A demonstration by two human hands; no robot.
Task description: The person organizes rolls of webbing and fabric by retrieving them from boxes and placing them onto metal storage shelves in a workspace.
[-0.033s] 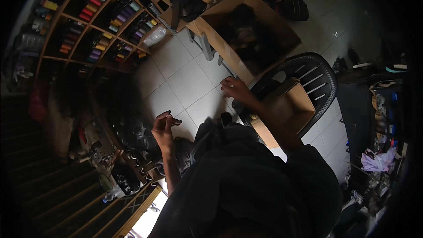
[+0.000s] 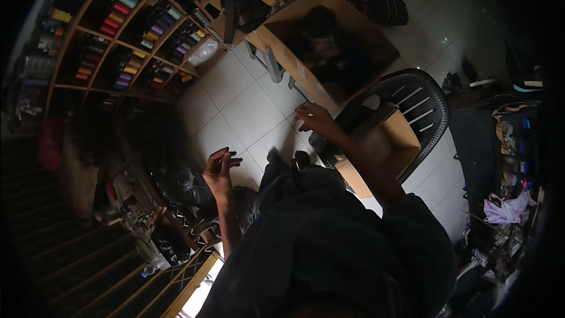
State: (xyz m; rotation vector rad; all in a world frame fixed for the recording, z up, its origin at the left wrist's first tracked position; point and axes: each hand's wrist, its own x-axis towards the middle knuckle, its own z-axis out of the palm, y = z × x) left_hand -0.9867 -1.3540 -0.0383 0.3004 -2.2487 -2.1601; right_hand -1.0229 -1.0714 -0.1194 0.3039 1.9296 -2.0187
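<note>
Over the tiled floor (image 2: 256,112), my left hand (image 2: 219,172) is raised with its thumb and forefinger drawn together. A small dark bit shows at its fingertips, too small to name. Farther forward and to the right, my right hand (image 2: 318,121) has its fingers curled in toward the thumb; whatever they hold, if anything, I cannot make out. The two hands are apart. Below my right forearm, an open cardboard box (image 2: 406,132) rests on a black slatted plastic chair (image 2: 438,103).
A wooden shelf (image 2: 118,41) with several thread spools stands at the far left. A large open carton (image 2: 303,76) holding dark items sits ahead. On the right, a cluttered dark surface (image 2: 471,141) carries a lilac plastic bag (image 2: 507,207). A dark bag (image 2: 385,9) lies behind the carton.
The view has shifted slightly, so shelf and carton appear a little farther left. My feet show more clearly below. Both hands keep nearly the same pose.
</note>
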